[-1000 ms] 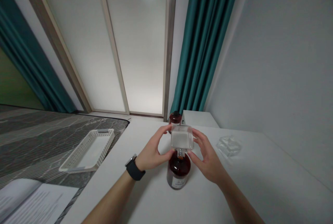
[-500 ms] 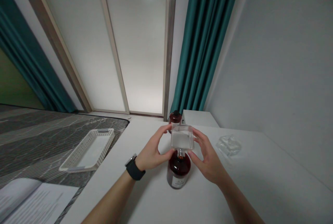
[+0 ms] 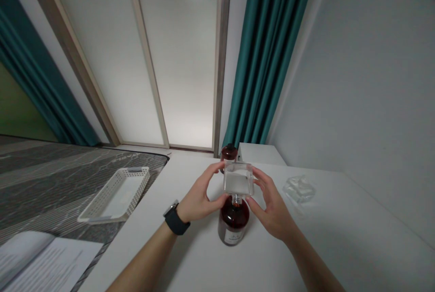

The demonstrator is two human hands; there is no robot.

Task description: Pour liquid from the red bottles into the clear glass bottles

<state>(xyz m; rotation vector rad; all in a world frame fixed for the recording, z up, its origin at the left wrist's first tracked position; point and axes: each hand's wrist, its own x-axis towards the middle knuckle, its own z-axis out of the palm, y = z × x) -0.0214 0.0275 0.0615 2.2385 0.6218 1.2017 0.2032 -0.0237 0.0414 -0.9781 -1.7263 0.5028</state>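
Note:
Both hands hold a clear, square-sided glass bottle [image 3: 238, 182] above the table. My left hand [image 3: 201, 194] grips its left side, thumb low and fingers at the upper edge. On its right side, my right hand [image 3: 270, 208] is closed the same way. A clear threaded neck [image 3: 237, 199] shows under the square body, right over the top of a dark amber bottle [image 3: 234, 219] with a pale label. That amber bottle stands upright on the white table; whether the neck touches it, I cannot tell. Behind the clear bottle stands a smaller amber bottle [image 3: 229, 152] with a black cap, partly hidden.
Crumpled clear plastic [image 3: 299, 189] lies on the white table [image 3: 197, 256] at right. Left of the table, a white perforated basket [image 3: 117, 197] and an open book [image 3: 50, 260] rest on a grey patterned surface. A white box-like cabinet [image 3: 261, 154] stands beyond the table's far edge.

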